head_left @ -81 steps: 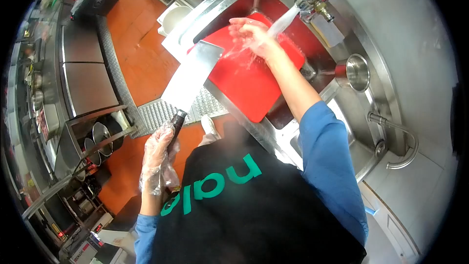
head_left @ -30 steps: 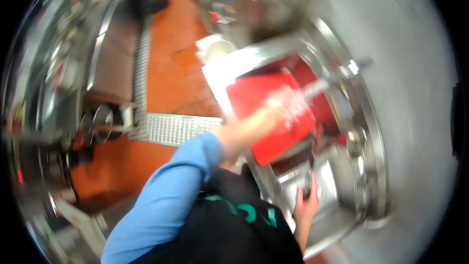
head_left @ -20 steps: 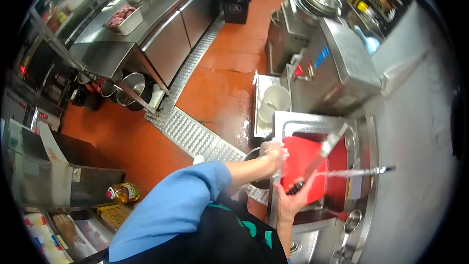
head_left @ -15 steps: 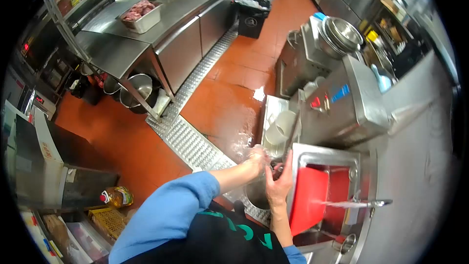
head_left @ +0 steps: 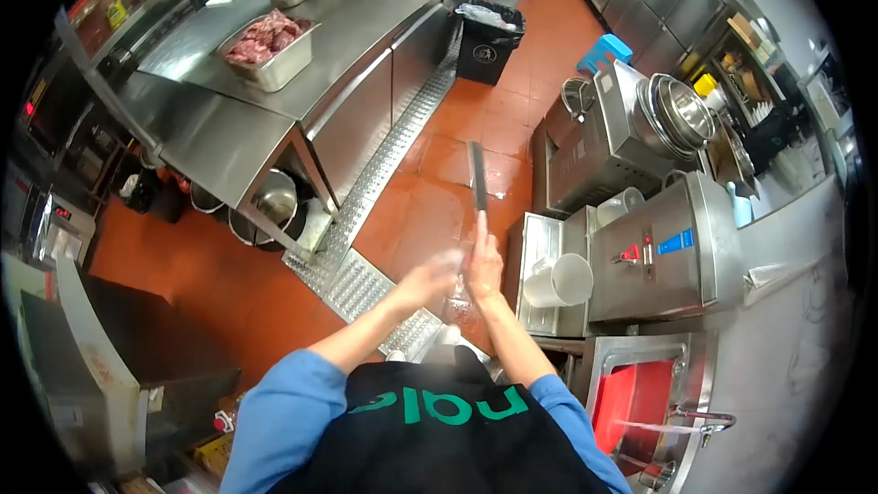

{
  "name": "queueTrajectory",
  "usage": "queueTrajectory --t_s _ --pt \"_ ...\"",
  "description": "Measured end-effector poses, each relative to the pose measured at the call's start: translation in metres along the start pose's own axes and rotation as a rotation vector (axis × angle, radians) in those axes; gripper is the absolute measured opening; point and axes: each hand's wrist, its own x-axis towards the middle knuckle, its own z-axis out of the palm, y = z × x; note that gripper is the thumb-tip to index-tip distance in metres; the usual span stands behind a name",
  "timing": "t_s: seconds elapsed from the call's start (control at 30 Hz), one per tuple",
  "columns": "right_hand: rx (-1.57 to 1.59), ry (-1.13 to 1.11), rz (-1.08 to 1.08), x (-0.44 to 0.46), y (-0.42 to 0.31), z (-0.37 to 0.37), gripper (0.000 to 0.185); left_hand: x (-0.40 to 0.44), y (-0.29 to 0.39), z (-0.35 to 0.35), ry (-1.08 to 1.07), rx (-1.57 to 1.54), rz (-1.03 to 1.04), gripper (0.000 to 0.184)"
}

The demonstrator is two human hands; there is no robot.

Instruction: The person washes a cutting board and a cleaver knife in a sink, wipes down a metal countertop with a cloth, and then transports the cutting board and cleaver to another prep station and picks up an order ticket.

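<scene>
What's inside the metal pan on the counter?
Chunks of reddish raw meat, heaped to about the rim of the pan. The top pieces cover the pan's bottom, so whatever lies beneath them cannot be seen.

The left hand (head_left: 428,282) is blurred (a pale smear at the fingertips), and the right hand (head_left: 483,265) hides the handle of the cleaver (head_left: 477,176).

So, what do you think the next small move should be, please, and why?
I'd probably shut off the tap: water is running toward the red board in the sink, and neither hand is there. The right hand grips the knife, so the left, though blurred, seems the likelier one to use.
</scene>
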Motion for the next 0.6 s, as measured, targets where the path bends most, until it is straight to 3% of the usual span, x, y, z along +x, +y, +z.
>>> queueTrajectory --t_s 0.07,0.1,0.2,0.3,0.33,0.4,0.5,0.53,0.6 --pt "0.175 0.142 -0.02 0.032 0.028 0.019 0.081 0.017 0.03 -0.017 0.017 0.016 -0.142 0.027" --pt "0.202 0.147 -0.007 0.049 0.031 0.021 0.077 0.032 0.039 -0.027 0.028 0.023 -0.208 0.031" --pt "0.308 0.094 0.112 0.101 0.032 0.006 0.073 0.109 0.033 -0.074 0.198 -0.342 -0.282 0.026" --pt "0.411 0.091 0.207 0.159 0.05 0.0 0.074 0.169 0.072 -0.106 0.124 -0.372 -0.308 0.027" --pt "0.441 0.106 0.218 0.184 0.055 -0.004 0.074 0.188 0.082 -0.117 0.173 -0.334 -0.31 0.028" --pt "0.52 0.11 0.187 0.231 0.07 -0.017 0.072 0.223 0.1 -0.129 0.489 -0.106 -0.324 0.027" --pt "0.539 0.166 0.097 0.304 0.096 -0.018 0.069 0.279 0.091 -0.137 0.553 0.381 -0.119 0.027" --pt "0.59 0.126 0.108 0.328 0.097 -0.019 0.068 0.298 0.093 -0.121 0.458 0.429 -0.054 0.028" --pt "0.682 0.021 0.124 0.373 0.088 -0.02 0.067 0.335 0.101 -0.081 0.253 0.368 -0.117 0.038"
